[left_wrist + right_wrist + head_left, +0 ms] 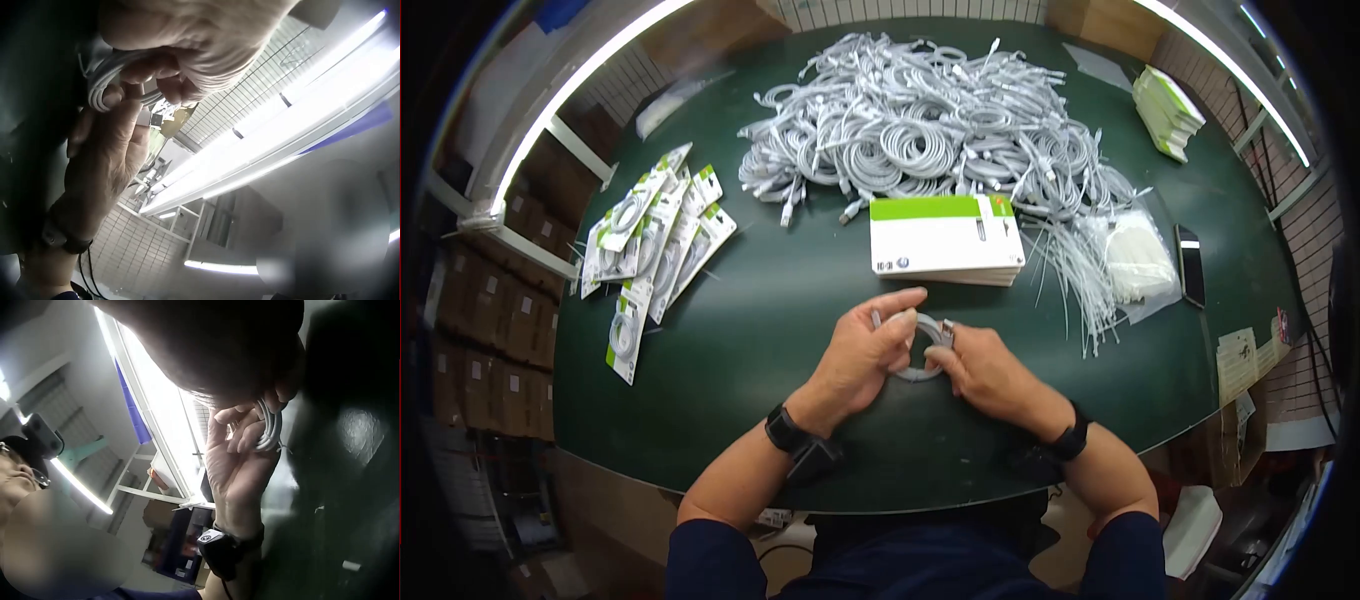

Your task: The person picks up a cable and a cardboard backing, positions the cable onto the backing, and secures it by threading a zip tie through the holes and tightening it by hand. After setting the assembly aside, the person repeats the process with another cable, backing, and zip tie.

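Both hands hold one small coil of grey-white USB cable (920, 374) over the near middle of the green table. My left hand (855, 352) pinches the coil's left side between thumb and fingers, with the index finger stretched out past it. On the opposite side, my right hand (997, 375) grips the coil with curled fingers. A metal-tipped plug (155, 119) sticks out beside the right hand in the left wrist view. In the right wrist view, a thin tie end (284, 449) stands out from the coil (270, 430). Fingers hide part of the loops.
A stack of white-green cards (946, 240) lies just beyond the hands, before a large heap of coiled cables (900, 130). To its right are loose cable ties (1075, 285), a clear bag (1142, 262) and a phone (1190, 265). Packaged cables (662, 230) lie left; more cards (1168, 112) stand far right.
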### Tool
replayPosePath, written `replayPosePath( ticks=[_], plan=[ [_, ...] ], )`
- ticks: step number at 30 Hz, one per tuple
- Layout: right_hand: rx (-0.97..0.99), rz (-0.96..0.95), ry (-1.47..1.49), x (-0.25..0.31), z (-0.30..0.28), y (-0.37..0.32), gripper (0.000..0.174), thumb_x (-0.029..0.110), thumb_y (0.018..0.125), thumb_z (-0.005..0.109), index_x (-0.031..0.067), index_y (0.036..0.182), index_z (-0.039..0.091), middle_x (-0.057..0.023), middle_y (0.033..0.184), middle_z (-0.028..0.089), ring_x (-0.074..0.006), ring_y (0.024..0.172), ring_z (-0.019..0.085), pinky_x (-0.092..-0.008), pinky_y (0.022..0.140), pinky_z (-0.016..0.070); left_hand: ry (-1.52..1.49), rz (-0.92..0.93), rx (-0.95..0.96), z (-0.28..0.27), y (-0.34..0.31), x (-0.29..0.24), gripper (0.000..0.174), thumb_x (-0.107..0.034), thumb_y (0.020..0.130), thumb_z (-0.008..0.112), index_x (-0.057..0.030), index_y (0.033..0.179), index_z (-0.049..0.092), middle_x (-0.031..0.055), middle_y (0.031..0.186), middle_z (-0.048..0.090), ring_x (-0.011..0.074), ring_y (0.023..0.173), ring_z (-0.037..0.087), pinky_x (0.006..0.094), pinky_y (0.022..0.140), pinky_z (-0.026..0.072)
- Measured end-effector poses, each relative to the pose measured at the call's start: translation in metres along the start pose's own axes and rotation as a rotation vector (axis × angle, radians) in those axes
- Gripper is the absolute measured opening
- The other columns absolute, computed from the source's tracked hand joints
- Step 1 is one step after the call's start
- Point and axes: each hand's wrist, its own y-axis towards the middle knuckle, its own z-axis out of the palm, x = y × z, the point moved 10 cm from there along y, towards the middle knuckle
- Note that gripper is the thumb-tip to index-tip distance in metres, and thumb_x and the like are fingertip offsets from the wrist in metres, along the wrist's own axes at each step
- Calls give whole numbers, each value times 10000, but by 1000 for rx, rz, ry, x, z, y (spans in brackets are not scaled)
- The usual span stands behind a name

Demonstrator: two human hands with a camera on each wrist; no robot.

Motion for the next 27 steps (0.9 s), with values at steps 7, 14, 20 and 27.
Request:
replayPosePath(
  ticks=[7,14,20,27],
  plan=[
    [-36,169,936,-24,2,-1,434,279,1121,552,-18,1436,574,7,898,619,-44,596,490,-218,541,429,-8,22,14,12,2,-7,238,-207,1081,640,-13,1211,681,-48,706,480,40,547,372,232,525,356],
    [235,165,568,-19,2,-2,354,303,1125,528,-10,1182,682,31,795,590,-50,580,499,-222,535,432,129,21,19,12,1,-11,244,-231,1079,649,4,1129,691,-57,660,463,40,525,363,234,505,356],
    [359,171,423,-11,20,-7,343,285,1126,468,3,1049,646,12,795,555,-66,534,509,-246,478,427,316,11,48,12,0,-2,209,-183,1062,663,21,1102,686,-16,725,571,34,539,437,222,502,388],
    [312,169,406,-14,5,-8,393,328,1126,482,9,941,619,-22,778,599,-88,561,573,-256,497,470,614,103,82,17,-2,-11,466,-7,841,707,24,1284,563,50,908,680,76,693,595,229,643,511]
  ],
)
